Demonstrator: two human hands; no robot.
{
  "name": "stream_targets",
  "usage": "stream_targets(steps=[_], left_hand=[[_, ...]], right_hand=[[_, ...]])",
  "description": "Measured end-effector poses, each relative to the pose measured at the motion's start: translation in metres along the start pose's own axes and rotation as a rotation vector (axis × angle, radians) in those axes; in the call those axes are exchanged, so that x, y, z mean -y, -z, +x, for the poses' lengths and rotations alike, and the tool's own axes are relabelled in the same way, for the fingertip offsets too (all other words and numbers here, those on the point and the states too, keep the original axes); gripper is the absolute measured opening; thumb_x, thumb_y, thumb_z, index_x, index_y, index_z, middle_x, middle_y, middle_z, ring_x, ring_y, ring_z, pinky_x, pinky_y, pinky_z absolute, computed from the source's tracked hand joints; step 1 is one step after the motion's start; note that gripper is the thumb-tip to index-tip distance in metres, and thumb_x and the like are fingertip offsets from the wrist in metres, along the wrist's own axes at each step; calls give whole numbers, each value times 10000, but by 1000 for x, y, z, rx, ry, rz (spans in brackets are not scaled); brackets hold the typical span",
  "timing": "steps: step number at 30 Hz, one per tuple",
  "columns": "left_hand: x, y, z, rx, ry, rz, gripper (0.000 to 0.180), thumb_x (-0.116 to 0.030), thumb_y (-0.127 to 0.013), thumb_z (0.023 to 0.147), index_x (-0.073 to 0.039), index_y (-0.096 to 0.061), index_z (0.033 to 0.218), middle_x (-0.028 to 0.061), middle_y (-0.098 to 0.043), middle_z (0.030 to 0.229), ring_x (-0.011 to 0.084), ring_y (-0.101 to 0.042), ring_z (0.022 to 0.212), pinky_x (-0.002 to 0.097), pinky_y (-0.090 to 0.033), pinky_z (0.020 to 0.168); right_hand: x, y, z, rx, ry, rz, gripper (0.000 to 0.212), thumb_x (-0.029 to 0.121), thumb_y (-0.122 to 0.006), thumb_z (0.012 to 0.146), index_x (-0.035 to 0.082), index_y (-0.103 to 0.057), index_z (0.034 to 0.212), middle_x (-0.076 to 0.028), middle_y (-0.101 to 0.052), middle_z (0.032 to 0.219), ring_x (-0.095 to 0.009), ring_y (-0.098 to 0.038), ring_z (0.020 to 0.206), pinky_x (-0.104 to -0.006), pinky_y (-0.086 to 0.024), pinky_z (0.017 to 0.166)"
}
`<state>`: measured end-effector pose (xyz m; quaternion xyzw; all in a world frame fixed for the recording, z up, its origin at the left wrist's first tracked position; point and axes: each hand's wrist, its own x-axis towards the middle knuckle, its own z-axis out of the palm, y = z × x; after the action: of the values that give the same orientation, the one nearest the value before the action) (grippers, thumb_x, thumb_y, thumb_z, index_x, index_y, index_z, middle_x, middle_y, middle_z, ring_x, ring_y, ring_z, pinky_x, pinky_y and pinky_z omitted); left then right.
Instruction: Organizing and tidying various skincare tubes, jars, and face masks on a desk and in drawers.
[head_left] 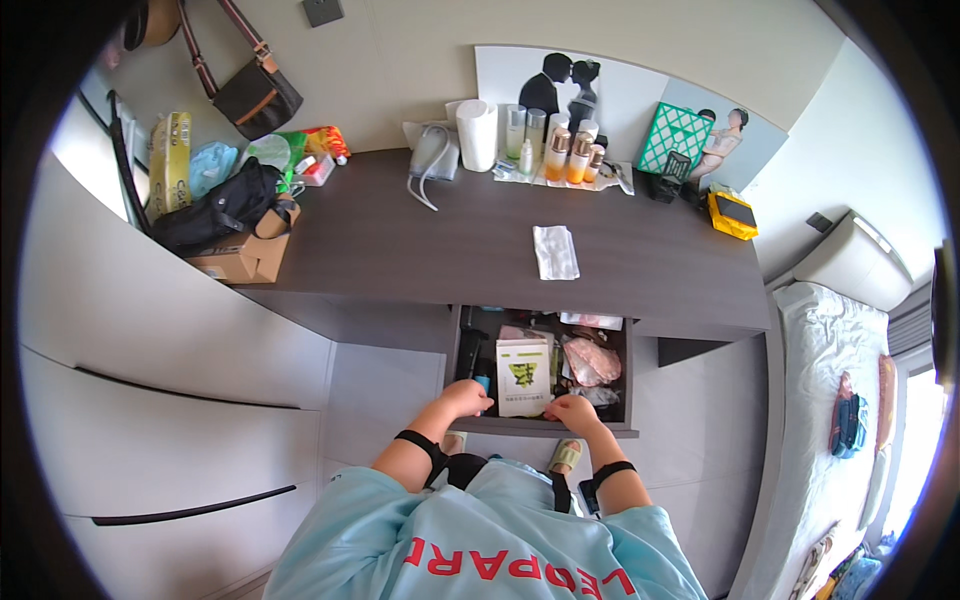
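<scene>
An open drawer (538, 426) juts from under the dark desk in front of me. In it lies a flat white box (524, 393) with a green picture. My left hand (465, 398) is at the drawer's front left, fingers curled beside a small blue item (484, 382); what they hold, if anything, is hidden. At the front right, my right hand (572, 410) has bent fingers at the box's lower right corner; I cannot tell whether they grip it. A pink lacy pouch (592, 361) and clear plastic wrapping (597, 396) lie to the box's right.
On the desk (420, 250) lies a folded white tissue (556, 252). Bottles (557, 155), a white paper roll (477, 136) and a yellow pack (733, 214) stand along the back. A black bag (222, 211) rests on a cardboard box (245, 258) at left. A bed (815, 400) is at right.
</scene>
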<state>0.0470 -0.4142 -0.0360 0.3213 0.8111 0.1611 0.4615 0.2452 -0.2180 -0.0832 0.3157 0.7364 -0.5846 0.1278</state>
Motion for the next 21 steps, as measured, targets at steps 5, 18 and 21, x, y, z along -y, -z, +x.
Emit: stream_targets(steps=[5, 18, 21], left_hand=[[17, -16, -12, 84, -30, 22, 291, -319, -578, 799, -40, -656, 775, 79, -650, 692, 196, -625, 644, 334, -478, 606], [41, -40, -25, 365, 216, -247, 315, -304, -508, 872, -15, -627, 836, 124, -662, 775, 200, -641, 686, 318, -511, 596], [42, -37, -18, 431, 235, -346, 328, -311, -501, 873, -11, -630, 844, 138, -662, 786, 214, -641, 694, 323, -514, 604]], right_hand=[[-11, -8, -17, 76, -51, 128, 228, 208, -599, 837, -15, -634, 869, -78, -666, 821, -146, -631, 755, -258, -502, 707], [-17, -16, -48, 274, -288, 335, 229, 190, -559, 856, 3, -616, 976, -111, -656, 941, -202, -633, 860, -302, -500, 777], [-30, -15, -46, 292, -232, 353, 241, 197, -556, 858, 8, -611, 997, -107, -653, 960, -203, -628, 880, -297, -493, 791]])
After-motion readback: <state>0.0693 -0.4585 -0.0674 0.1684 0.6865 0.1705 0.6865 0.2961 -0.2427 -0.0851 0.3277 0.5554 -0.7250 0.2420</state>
